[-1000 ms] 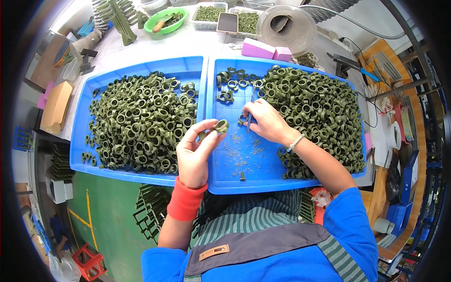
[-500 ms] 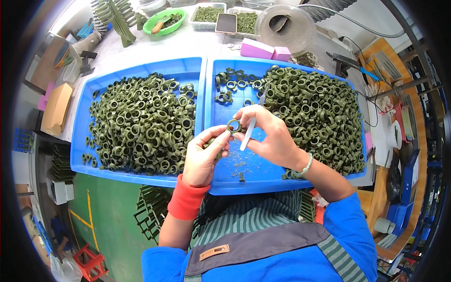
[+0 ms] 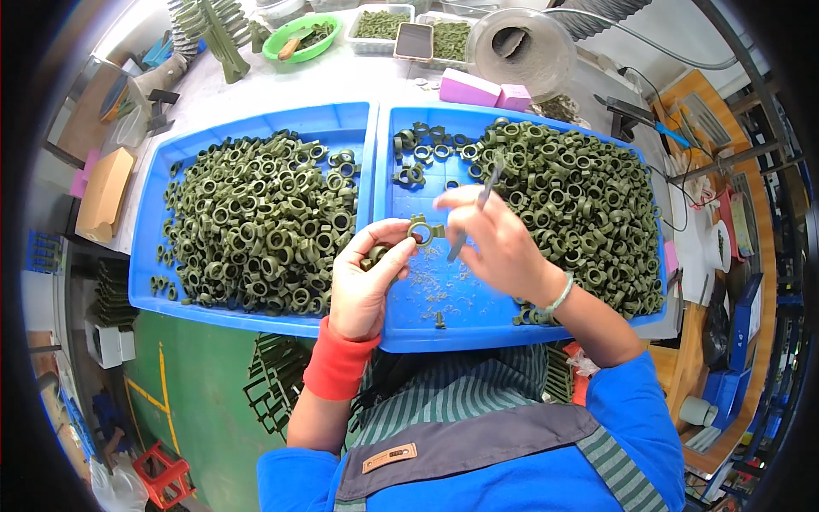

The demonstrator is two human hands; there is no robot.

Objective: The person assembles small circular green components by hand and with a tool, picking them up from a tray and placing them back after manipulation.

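My left hand point(image 3: 363, 282), a red band at its wrist, pinches a dark green plastic ring point(image 3: 418, 219) with small side tabs above the right tray. Another green piece point(image 3: 375, 253) is partly hidden in its curled fingers. My right hand point(image 3: 508, 252) holds a slim grey blade-like tool point(image 3: 487, 189), tilted between the fingers and slightly blurred. The tool is apart from the ring, just to its right. Heaps of similar green rings fill the left blue tray point(image 3: 247, 322) and the right side of the right blue tray point(image 3: 478, 340).
Fine green shavings point(image 3: 433, 294) lie on the right tray's floor. Behind the trays stand pink blocks point(image 3: 469, 88), a phone point(image 3: 414, 41), tubs of green bits point(image 3: 381, 24) and a green bowl point(image 3: 320, 53). An open cardboard box point(image 3: 106, 196) is at the left.
My right hand has moved right, taking the tool away from the ring and turning it. The ring in my left hand has been turned, so its side tab now shows.
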